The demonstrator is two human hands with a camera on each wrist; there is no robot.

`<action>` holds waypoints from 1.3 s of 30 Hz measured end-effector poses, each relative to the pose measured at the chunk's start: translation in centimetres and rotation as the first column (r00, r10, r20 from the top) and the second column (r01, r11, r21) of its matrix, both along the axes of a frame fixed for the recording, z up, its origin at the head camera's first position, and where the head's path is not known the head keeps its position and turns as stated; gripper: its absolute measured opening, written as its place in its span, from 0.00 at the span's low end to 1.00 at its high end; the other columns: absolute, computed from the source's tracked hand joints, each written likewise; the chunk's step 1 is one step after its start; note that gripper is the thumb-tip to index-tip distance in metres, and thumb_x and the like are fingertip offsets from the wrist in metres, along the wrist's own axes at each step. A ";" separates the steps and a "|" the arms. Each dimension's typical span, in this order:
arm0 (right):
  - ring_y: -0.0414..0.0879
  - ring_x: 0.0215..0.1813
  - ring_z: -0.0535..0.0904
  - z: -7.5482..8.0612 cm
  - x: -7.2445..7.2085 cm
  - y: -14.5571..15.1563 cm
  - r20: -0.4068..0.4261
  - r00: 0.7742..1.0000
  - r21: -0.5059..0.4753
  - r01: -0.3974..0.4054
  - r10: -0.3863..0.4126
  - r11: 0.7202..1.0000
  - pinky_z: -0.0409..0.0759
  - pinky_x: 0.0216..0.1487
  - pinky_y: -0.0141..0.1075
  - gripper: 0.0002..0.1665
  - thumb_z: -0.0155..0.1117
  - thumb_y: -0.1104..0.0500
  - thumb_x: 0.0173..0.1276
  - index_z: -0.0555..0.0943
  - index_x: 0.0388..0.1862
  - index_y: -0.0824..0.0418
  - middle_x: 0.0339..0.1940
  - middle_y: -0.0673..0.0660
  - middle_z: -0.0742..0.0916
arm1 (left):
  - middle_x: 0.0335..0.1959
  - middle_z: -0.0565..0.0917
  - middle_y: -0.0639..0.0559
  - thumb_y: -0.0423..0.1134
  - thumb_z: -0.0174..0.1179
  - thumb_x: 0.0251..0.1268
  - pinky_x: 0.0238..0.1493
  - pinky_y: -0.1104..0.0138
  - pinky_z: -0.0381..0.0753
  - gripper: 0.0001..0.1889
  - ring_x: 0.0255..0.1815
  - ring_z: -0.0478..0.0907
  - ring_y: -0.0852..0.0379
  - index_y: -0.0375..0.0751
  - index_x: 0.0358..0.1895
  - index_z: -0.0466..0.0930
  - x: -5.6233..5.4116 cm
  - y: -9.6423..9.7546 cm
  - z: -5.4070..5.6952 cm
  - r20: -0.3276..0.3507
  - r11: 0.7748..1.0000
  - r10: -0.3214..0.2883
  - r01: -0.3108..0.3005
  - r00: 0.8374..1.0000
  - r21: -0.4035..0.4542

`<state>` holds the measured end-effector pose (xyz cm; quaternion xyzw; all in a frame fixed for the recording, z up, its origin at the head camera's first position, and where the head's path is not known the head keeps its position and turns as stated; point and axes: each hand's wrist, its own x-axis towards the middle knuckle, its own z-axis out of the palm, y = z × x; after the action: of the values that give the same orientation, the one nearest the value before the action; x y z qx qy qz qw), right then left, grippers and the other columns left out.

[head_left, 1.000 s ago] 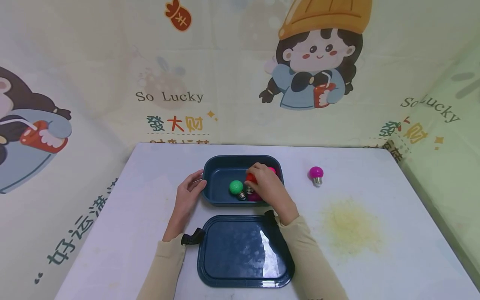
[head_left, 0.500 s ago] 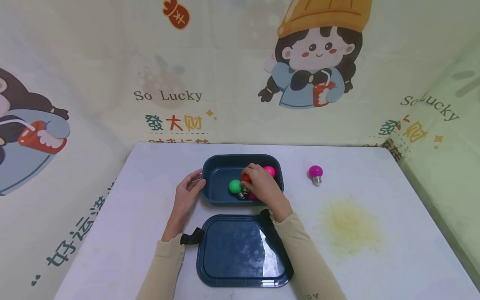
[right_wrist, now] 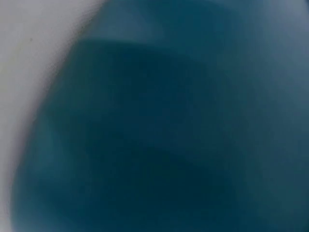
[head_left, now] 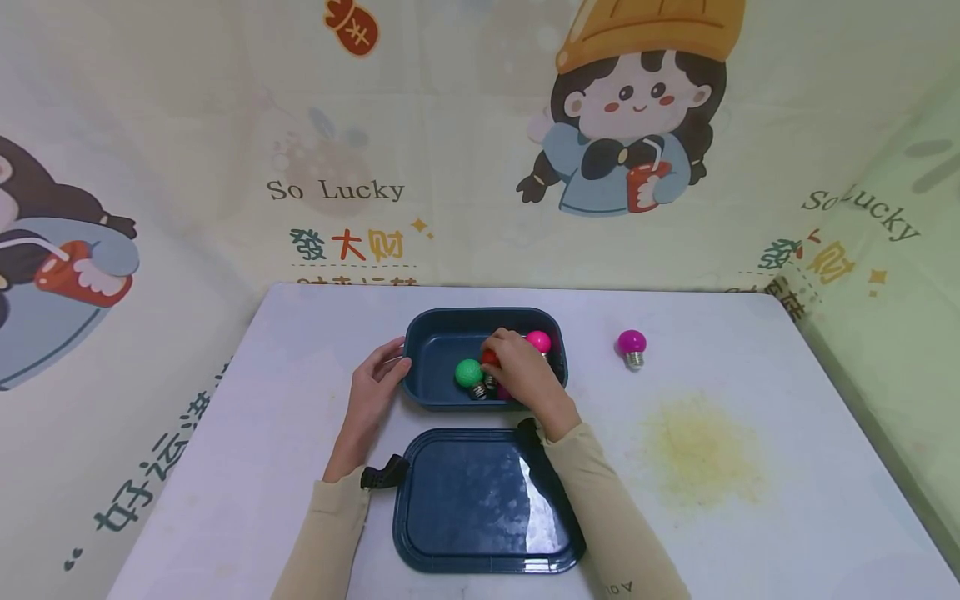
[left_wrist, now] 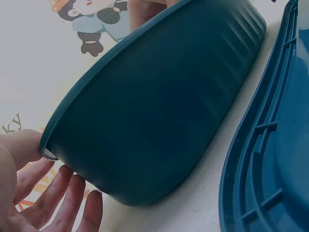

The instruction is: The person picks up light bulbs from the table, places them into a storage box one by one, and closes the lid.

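Observation:
A dark blue plastic box (head_left: 435, 354) stands on the white table. My left hand (head_left: 375, 379) holds its left end, the thumb at the rim and the fingers against the outer wall (left_wrist: 135, 111) in the left wrist view. Inside the box, my right hand (head_left: 528, 371) pinches a red light bulb (head_left: 490, 357), partly hidden by the fingers. Left of it lies a green bulb (head_left: 468, 372) with a metal screw base. A pink bulb (head_left: 538, 341) sits behind the right hand, and a magenta one (head_left: 505, 393) shows below it, mostly covered.
The matching blue lid (head_left: 472, 500) lies in front of the box, under the right forearm; its blurred surface (right_wrist: 145, 125) fills most of the right wrist view. A purple bulb (head_left: 632, 343) lies on the table to the right. A yellowish stain (head_left: 701, 450) marks the tabletop.
The right hand has shifted slightly left within the box with the red bulb, uncovering more of the pink one. The green bulb has turned a little. The left hand stays put.

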<state>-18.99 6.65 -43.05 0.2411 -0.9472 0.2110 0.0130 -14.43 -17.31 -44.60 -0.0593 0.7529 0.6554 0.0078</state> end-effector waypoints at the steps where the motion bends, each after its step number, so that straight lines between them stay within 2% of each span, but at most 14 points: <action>1: 0.52 0.50 0.81 0.0 0.0 0.0 0.000 1.000 0.003 -0.002 0.002 1.000 0.83 0.53 0.41 0.16 0.72 0.58 0.64 0.85 0.49 0.63 0.48 0.59 0.85 | 0.67 0.73 0.41 0.39 0.58 0.73 0.55 0.82 0.70 0.25 0.67 0.72 0.48 0.40 0.71 0.69 0.0 0.0 0.0 0.000 1.000 -0.001 0.001 1.000 0.001; 11: 0.51 0.51 0.79 -0.3 -0.1 0.1 -0.015 1.000 0.024 -0.012 0.012 1.000 0.83 0.52 0.40 0.15 0.72 0.58 0.65 0.85 0.49 0.63 0.48 0.58 0.84 | 0.68 0.72 0.41 0.39 0.57 0.74 0.56 0.83 0.71 0.25 0.68 0.71 0.48 0.40 0.71 0.68 -0.1 -0.1 -0.2 0.006 1.000 -0.004 0.004 1.000 -0.004; 13: 0.51 0.52 0.78 -0.2 0.0 0.2 -0.023 1.000 0.025 -0.012 0.012 1.000 0.83 0.53 0.40 0.15 0.72 0.58 0.65 0.85 0.48 0.63 0.49 0.58 0.84 | 0.68 0.73 0.41 0.40 0.57 0.74 0.55 0.83 0.71 0.26 0.68 0.71 0.48 0.40 0.71 0.68 -0.4 -0.2 -0.6 0.010 1.000 -0.002 0.002 1.000 -0.006; 18: 0.51 0.53 0.78 0.6 0.3 0.6 -0.039 0.999 0.020 -0.016 0.017 1.000 0.83 0.53 0.40 0.14 0.72 0.58 0.65 0.86 0.48 0.62 0.49 0.58 0.84 | 0.68 0.73 0.45 0.43 0.59 0.73 0.56 0.82 0.71 0.26 0.68 0.72 0.51 0.46 0.71 0.70 -1.2 -0.6 -2.5 0.001 1.000 0.009 -0.009 1.000 0.014; 22: 0.51 0.53 0.77 1.3 0.5 1.2 -0.063 0.998 0.018 -0.012 0.013 1.000 0.83 0.52 0.40 0.14 0.73 0.59 0.64 0.86 0.48 0.62 0.50 0.58 0.84 | 0.67 0.74 0.47 0.46 0.61 0.71 0.56 0.81 0.72 0.26 0.67 0.72 0.52 0.49 0.70 0.71 -1.3 -0.7 -3.2 -0.017 1.000 0.019 -0.019 1.000 0.016; 33: 0.52 0.55 0.78 2.8 1.1 3.2 -0.107 0.994 0.017 0.034 -0.032 0.999 0.83 0.54 0.42 0.17 0.73 0.60 0.63 0.85 0.50 0.65 0.50 0.59 0.84 | 0.66 0.75 0.48 0.46 0.60 0.72 0.62 0.75 0.73 0.25 0.66 0.73 0.52 0.49 0.70 0.71 -1.2 -0.7 -3.4 -0.033 0.999 0.032 -0.032 0.999 -0.006; 39: 0.54 0.55 0.78 3.2 1.1 4.6 -0.113 0.993 0.012 0.042 -0.040 0.999 0.83 0.54 0.44 0.19 0.74 0.61 0.62 0.84 0.50 0.67 0.51 0.61 0.84 | 0.66 0.75 0.47 0.45 0.60 0.72 0.57 0.81 0.73 0.25 0.66 0.73 0.52 0.49 0.69 0.72 -1.3 -0.7 -3.4 -0.028 1.000 0.026 -0.026 0.999 0.010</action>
<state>-17.94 11.24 -39.90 0.2333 -0.9512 0.1898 0.0690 -15.71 -18.03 -48.01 -0.0599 0.7490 0.6597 -0.0108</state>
